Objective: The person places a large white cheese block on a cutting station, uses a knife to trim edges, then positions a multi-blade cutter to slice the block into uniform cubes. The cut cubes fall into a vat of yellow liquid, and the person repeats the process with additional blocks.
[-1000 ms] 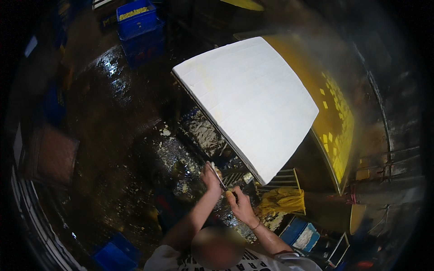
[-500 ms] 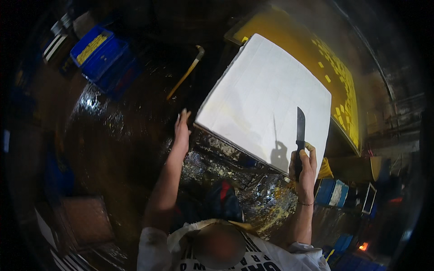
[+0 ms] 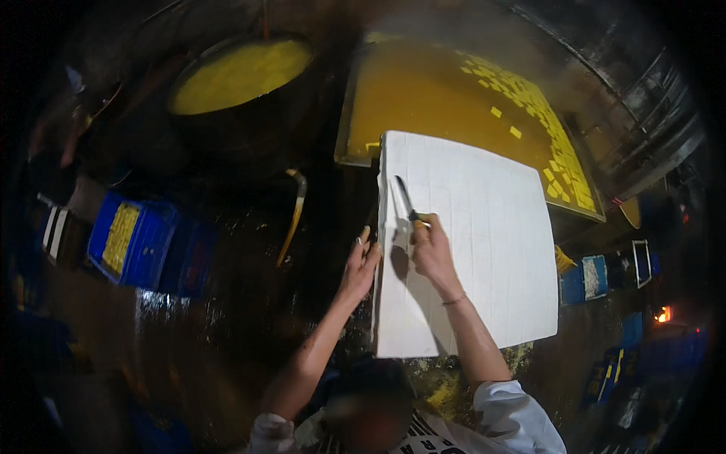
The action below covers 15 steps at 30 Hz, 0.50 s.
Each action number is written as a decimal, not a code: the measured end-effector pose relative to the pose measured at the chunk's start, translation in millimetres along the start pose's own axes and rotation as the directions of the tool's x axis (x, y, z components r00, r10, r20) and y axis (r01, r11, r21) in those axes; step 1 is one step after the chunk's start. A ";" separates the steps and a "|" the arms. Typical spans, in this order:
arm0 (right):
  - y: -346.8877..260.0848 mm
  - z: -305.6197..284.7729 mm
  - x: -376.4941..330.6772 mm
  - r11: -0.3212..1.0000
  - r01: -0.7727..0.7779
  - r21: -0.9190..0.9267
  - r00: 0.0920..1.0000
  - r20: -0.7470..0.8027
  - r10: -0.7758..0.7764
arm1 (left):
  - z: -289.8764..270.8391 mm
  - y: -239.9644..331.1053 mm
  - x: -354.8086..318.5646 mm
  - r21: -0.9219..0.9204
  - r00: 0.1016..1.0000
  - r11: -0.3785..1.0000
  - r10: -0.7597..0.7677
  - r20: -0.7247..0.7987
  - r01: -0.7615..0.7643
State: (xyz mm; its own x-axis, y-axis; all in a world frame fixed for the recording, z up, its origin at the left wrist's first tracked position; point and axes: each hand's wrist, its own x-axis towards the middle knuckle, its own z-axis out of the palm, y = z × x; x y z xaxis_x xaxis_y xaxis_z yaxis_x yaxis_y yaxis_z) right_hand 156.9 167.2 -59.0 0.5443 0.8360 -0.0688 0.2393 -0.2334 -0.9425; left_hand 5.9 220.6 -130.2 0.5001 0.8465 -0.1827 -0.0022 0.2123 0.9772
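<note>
Knife [image 3: 404, 198] clamped in the right hand [image 3: 431, 248], blade running from the fist toward eleven o'clock along the left edge of the white scored slab [image 3: 469, 242]; left hand [image 3: 361, 265] (fingers loosely spread, gripping nothing) rests at nine o'clock against that same edge.

A: Any packages, labels, signs or screens near you?
B: No labels, signs or screens. Only crates: a blue crate [image 3: 128, 242] with yellow pieces at your left, smaller blue crates [image 3: 594, 278] at your right.
</note>
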 end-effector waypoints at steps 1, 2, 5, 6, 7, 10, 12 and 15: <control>-12.8 20.5 17.4 0.992 0.028 -0.123 0.999 -0.032 -0.032 | -11.1 1.5 25.5 0.016 0.993 0.994 0.108 -0.047 -0.107; -22.8 36.1 34.5 0.967 0.041 -0.252 0.995 -0.073 -0.061 | -18.1 6.4 51.9 -0.035 0.993 0.993 0.109 -0.037 -0.110; -32.2 86.8 85.9 0.897 0.139 -0.420 0.971 -0.121 -0.207 | -42.9 11.4 139.6 -0.045 0.988 0.987 0.155 0.006 -0.154; -31.8 98.4 102.5 0.869 0.112 -0.483 0.971 -0.132 -0.199 | -44.4 16.3 163.2 -0.060 0.977 0.976 0.212 0.025 -0.210; -30.0 108.9 118.4 0.848 0.121 -0.515 0.957 -0.165 -0.237 | -47.5 20.5 183.4 -0.138 0.966 0.963 0.243 0.086 -0.230; -24.2 133.4 159.3 0.788 0.083 -0.610 0.929 -0.238 -0.282 | -52.1 13.8 241.0 -0.195 0.944 0.953 0.268 0.195 -0.231; -22.2 136.2 175.7 0.760 0.025 -0.649 0.923 -0.278 -0.268 | -46.7 15.2 258.0 -0.182 0.924 0.948 0.299 0.238 -0.260; -20.9 138.9 182.8 0.728 -0.057 -0.683 0.922 -0.315 -0.223 | -44.1 20.6 282.8 -0.064 0.924 0.979 0.202 0.326 -0.192</control>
State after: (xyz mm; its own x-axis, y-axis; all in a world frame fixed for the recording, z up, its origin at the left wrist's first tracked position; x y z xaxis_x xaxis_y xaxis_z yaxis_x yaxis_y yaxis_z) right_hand 139.7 393.9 -97.4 0.7021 0.6667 0.2499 0.6923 -0.5572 -0.4585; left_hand 109.1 485.9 -166.5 0.7435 0.6657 0.0642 -0.1536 0.0765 0.9852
